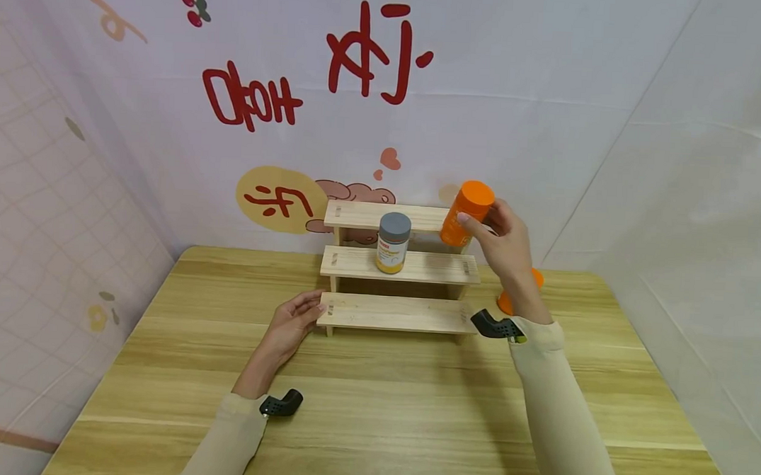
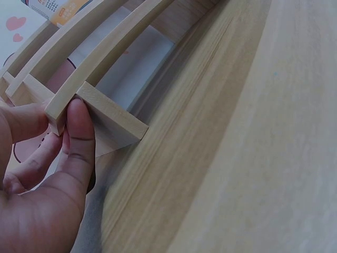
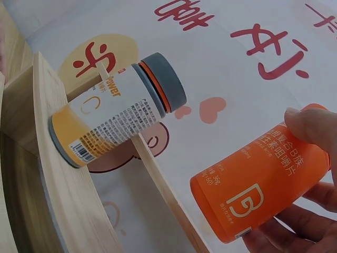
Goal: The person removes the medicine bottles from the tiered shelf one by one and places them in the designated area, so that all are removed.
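Note:
A three-step wooden rack [image 1: 399, 313] stands toward the table's back edge. My left hand [image 1: 292, 326] pinches the left end of its lowest board between thumb and fingers; the left wrist view shows that board end [image 2: 62, 108] close up. In my right hand [image 1: 506, 244] is an orange supplement bottle [image 1: 459, 223], gripped near its lid and tilted, by the right end of the top board. The right wrist view shows white print on this orange bottle [image 3: 247, 184]. A grey-lidded bottle [image 1: 393, 246] with a white and yellow label stands upright on the middle board.
Another orange object [image 1: 506, 303] stands on the table [image 1: 373, 414] right of the rack, partly hidden by my right wrist. A white printed cloth [image 1: 528, 74] hangs behind the table, and pale cloth [image 1: 710, 280] flanks the right side.

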Available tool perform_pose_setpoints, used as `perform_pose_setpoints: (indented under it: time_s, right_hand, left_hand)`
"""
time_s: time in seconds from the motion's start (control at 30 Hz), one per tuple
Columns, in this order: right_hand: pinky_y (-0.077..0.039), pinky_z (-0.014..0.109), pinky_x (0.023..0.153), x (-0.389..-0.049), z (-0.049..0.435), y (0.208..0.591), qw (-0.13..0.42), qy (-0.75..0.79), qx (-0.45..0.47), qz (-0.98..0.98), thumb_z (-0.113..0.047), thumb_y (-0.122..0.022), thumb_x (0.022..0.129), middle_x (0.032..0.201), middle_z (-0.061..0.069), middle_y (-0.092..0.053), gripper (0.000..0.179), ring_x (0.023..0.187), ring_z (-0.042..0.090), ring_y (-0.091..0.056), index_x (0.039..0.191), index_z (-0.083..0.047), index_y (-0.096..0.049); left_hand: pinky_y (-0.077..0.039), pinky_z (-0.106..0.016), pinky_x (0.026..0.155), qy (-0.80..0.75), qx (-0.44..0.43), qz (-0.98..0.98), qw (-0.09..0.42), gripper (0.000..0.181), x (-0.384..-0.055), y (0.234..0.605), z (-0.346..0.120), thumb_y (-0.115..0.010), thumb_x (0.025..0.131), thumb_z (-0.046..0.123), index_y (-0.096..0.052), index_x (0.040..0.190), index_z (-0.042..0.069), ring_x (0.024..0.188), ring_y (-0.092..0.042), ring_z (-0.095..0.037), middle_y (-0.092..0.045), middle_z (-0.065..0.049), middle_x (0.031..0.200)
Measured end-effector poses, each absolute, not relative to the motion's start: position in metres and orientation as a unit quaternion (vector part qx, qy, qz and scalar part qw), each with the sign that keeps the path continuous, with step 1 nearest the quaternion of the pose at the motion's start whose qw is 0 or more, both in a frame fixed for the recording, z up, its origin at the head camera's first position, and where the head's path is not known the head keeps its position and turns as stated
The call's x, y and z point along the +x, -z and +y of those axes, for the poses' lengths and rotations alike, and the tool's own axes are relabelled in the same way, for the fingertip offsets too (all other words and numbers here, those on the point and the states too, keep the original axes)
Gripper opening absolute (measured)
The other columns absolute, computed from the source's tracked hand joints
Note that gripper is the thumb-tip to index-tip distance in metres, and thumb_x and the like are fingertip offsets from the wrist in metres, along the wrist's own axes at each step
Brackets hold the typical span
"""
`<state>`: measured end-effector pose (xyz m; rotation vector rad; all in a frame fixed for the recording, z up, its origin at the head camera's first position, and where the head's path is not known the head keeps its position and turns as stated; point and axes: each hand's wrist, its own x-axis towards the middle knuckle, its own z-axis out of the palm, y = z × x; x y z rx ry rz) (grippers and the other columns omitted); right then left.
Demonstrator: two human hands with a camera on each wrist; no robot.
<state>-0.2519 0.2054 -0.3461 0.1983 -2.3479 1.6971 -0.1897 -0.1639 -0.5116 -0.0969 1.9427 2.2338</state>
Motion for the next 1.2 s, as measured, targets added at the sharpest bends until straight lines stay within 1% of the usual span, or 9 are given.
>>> perform_pose_setpoints:
  time_s: [0.1,0.37,0.67,0.9,1.2]
  right_hand:
    - [-0.046,0.040,0.110,-0.248,0.210,0.347,0.121,-0.583,0.059,-0.801,-0.048,-0.077,0.090,0.137,0.001,-0.065,0.056,0.125,0.015,-0.059,0.139,-0.026,-0.059]
    - [-0.041,0.047,0.114,-0.236,0.225,0.349,0.123,-0.584,0.040,-0.802,-0.047,-0.075,0.092,0.141,0.004,-0.062,0.057,0.126,0.015,-0.057,0.142,-0.026,-0.057]
    - [-0.041,0.045,0.114,-0.225,0.240,0.354,0.134,-0.589,0.019,-0.796,-0.044,-0.076,0.092,0.141,0.003,-0.061,0.055,0.124,0.012,-0.057,0.141,-0.027,-0.058]
    - [-0.040,0.045,0.114,-0.219,0.256,0.362,0.140,-0.595,0.002,-0.791,-0.040,-0.075,0.094,0.142,0.003,-0.061,0.054,0.124,0.012,-0.057,0.142,-0.025,-0.057]
    - [-0.039,0.045,0.119,-0.213,0.278,0.369,0.140,-0.605,-0.024,-0.784,-0.037,-0.075,0.095,0.145,0.001,-0.058,0.057,0.127,0.011,-0.055,0.147,-0.026,-0.054]
  left_hand:
    - [-0.054,-0.018,0.079,-0.753,-0.033,0.651,0.088,0.047,-0.190,0.513,-0.164,-0.062,0.103,0.008,-0.051,0.148,0.001,0.098,-0.063,-0.007,-0.061,-0.003,0.118]
    - [-0.054,-0.019,0.078,-0.760,-0.038,0.643,0.087,0.047,-0.192,0.511,-0.163,-0.061,0.102,0.006,-0.050,0.148,0.000,0.098,-0.062,-0.009,-0.059,-0.005,0.118]
    - [-0.055,-0.019,0.079,-0.761,-0.038,0.641,0.092,0.049,-0.192,0.511,-0.162,-0.061,0.103,0.006,-0.048,0.149,-0.001,0.100,-0.062,-0.009,-0.057,-0.007,0.121]
    - [-0.054,-0.019,0.078,-0.763,-0.039,0.638,0.095,0.049,-0.191,0.511,-0.162,-0.061,0.103,0.006,-0.048,0.149,0.000,0.099,-0.062,-0.009,-0.057,-0.004,0.119]
    - [-0.052,-0.018,0.077,-0.755,-0.042,0.647,0.094,0.048,-0.192,0.511,-0.163,-0.062,0.103,0.010,-0.050,0.149,0.002,0.095,-0.057,-0.007,-0.055,-0.001,0.115]
